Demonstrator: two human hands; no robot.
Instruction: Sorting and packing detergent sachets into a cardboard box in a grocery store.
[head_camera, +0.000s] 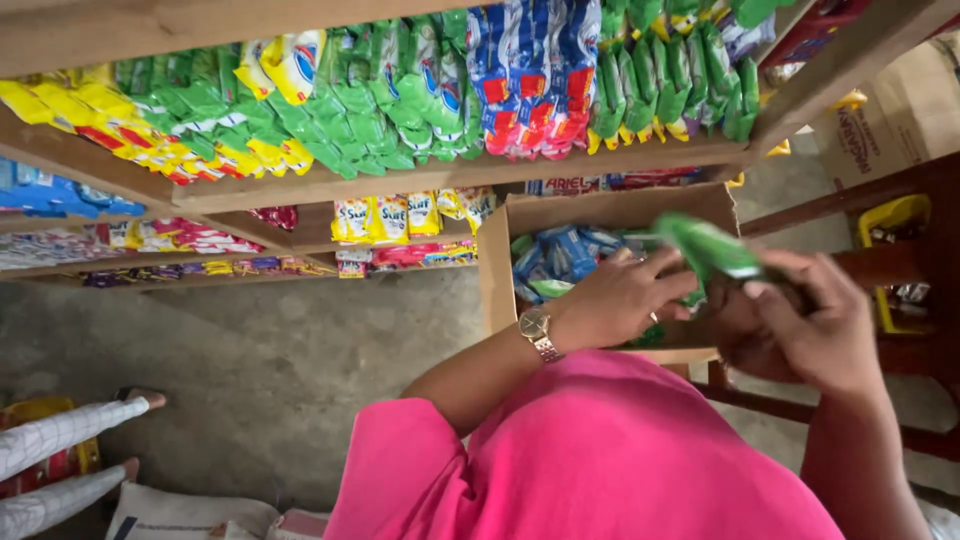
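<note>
Both your left hand and right hand pinch the green packet; keep it over the box.

wooden shelf carries green sachets | blue packets right of them | yellow packs left | concrete floor below shelf

Glossy plastic sachet above the matt cardboard box; beyond the box, a bare wooden shelf; beside it, a shiny metal watch; below, rough concrete floor.
</note>
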